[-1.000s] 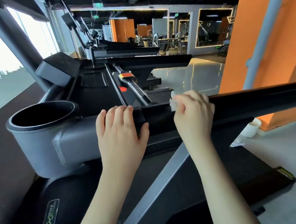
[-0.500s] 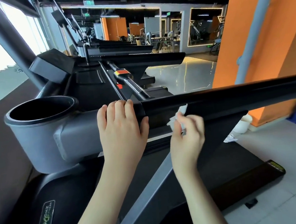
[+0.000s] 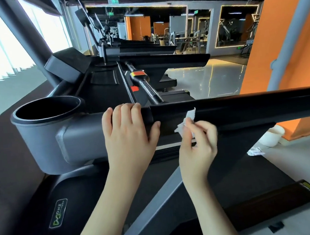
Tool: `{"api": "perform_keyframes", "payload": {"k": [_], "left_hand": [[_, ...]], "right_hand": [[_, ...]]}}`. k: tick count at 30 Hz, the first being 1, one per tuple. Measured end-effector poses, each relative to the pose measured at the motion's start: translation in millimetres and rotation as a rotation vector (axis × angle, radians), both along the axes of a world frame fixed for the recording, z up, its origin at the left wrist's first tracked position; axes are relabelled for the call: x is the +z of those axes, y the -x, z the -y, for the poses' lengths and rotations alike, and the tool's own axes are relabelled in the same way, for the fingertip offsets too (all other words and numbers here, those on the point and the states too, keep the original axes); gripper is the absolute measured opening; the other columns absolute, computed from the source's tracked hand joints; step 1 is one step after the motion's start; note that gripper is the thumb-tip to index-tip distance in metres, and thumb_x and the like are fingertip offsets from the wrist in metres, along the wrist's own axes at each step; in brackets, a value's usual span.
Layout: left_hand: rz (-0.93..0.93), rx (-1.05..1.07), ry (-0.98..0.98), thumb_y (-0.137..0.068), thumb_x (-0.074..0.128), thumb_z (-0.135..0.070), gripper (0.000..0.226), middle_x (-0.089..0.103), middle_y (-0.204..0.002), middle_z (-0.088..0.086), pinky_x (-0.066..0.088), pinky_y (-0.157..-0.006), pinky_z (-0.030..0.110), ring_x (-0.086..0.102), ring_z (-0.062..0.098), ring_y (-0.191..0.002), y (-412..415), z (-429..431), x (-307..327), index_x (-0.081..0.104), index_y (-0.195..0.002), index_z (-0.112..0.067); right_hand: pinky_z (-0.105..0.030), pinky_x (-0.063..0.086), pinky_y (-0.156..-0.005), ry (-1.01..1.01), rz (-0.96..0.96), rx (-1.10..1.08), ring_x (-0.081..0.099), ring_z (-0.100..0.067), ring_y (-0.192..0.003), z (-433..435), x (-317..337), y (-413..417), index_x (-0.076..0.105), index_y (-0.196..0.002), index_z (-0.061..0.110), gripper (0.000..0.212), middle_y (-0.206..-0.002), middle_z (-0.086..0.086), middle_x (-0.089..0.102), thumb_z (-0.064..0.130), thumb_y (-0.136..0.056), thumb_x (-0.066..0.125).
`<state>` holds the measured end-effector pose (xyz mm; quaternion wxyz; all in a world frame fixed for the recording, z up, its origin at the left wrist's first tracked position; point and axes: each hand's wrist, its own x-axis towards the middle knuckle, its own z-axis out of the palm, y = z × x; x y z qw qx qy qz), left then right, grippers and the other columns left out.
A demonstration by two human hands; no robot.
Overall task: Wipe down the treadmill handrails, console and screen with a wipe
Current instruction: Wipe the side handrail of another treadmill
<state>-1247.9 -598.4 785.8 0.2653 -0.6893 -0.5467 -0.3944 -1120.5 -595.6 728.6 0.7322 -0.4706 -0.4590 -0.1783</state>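
Note:
A long black treadmill handrail (image 3: pixel 253 106) runs from the middle of the view to the right edge. My left hand (image 3: pixel 129 131) grips the rail's left end where it joins the grey console arm, fingers over the top and thumb underneath. My right hand (image 3: pixel 198 141) pinches a crumpled white wipe (image 3: pixel 185 121) and holds it against the near side of the rail, just right of my left hand. The console tray (image 3: pixel 106 91) lies beyond the rail, and the screen housing (image 3: pixel 65 64) rises at the far left.
A grey cup holder (image 3: pixel 46 116) sticks out at the left end of the console. The black belt deck (image 3: pixel 261 186) lies below the rail. A white bucket (image 3: pixel 271 135) and a crumpled used wipe (image 3: pixel 256 151) sit on the floor at right, beside an orange wall (image 3: pixel 285 48).
My right hand came off the top of the rail and dropped to its near side with the wipe. My left hand kept its grip.

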Motion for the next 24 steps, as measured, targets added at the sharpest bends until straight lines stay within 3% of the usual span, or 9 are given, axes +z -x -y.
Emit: {"api": "perform_keyframes", "payload": {"k": [3,5,7,9,12,19,24], "left_hand": [[0.019,0.025,0.01,-0.09,0.047,-0.044,0.052,0.061,-0.107,0.015,0.028,-0.106,0.049,0.056,0.036,-0.105,-4,1,0,0.06,-0.112,0.001],[0.024,0.041,0.006,-0.09,0.047,-0.046,0.055,0.061,-0.108,0.015,0.027,-0.106,0.051,0.056,0.037,-0.106,-8,2,1,0.06,-0.112,0.002],[0.027,0.056,-0.005,-0.09,0.048,-0.047,0.056,0.06,-0.108,0.017,0.027,-0.106,0.051,0.056,0.037,-0.106,-9,2,1,0.059,-0.112,0.003],[0.032,0.075,-0.009,-0.089,0.048,-0.047,0.056,0.06,-0.109,0.017,0.026,-0.106,0.051,0.055,0.038,-0.107,-11,2,1,0.059,-0.112,0.003],[0.033,0.083,0.008,-0.089,0.048,-0.047,0.055,0.06,-0.11,0.016,0.026,-0.107,0.051,0.054,0.037,-0.108,-12,2,0,0.059,-0.113,0.002],[0.016,0.087,0.041,-0.087,0.046,-0.042,0.051,0.061,-0.116,0.011,0.024,-0.108,0.052,0.052,0.035,-0.116,-20,6,4,0.06,-0.119,-0.004],[-0.114,0.014,0.079,-0.085,0.047,-0.043,0.058,0.059,-0.128,0.005,0.022,-0.112,0.049,0.051,0.028,-0.124,-45,4,2,0.055,-0.132,-0.009]], "right_hand": [[-0.011,0.044,-0.076,-0.025,-0.048,-0.062,0.058,-0.025,-0.082,-7,3,-24,0.072,-0.102,-0.005,0.018,-0.095,-0.011,0.057,-0.008,-0.088,0.062],[-0.021,0.05,-0.076,-0.031,-0.039,-0.075,0.056,-0.023,-0.085,-8,-6,-27,0.071,-0.106,-0.003,0.019,-0.1,-0.006,0.057,-0.002,-0.092,0.058],[-0.027,0.05,-0.078,-0.02,0.027,-0.054,0.054,-0.02,-0.087,-6,-12,-20,0.071,-0.107,0.0,0.02,-0.102,-0.002,0.058,-0.001,-0.093,0.057],[-0.023,0.047,-0.083,-0.017,0.136,-0.019,0.054,-0.02,-0.087,-7,-5,-20,0.073,-0.104,0.002,0.022,-0.101,0.001,0.06,-0.007,-0.089,0.059],[-0.021,0.045,-0.084,-0.012,0.229,0.002,0.052,-0.021,-0.089,-12,18,-33,0.074,-0.1,0.003,0.024,-0.095,-0.006,0.067,-0.01,-0.087,0.058],[-0.027,0.044,-0.08,0.041,0.131,-0.055,0.049,-0.024,-0.088,-13,23,-50,0.073,-0.103,0.001,0.027,-0.099,-0.01,0.066,-0.011,-0.087,0.054],[-0.04,0.047,-0.07,0.068,0.3,0.001,0.054,-0.029,-0.082,-14,43,-55,0.074,-0.093,0.007,0.028,-0.092,-0.005,0.067,0.001,-0.086,0.048]]}}
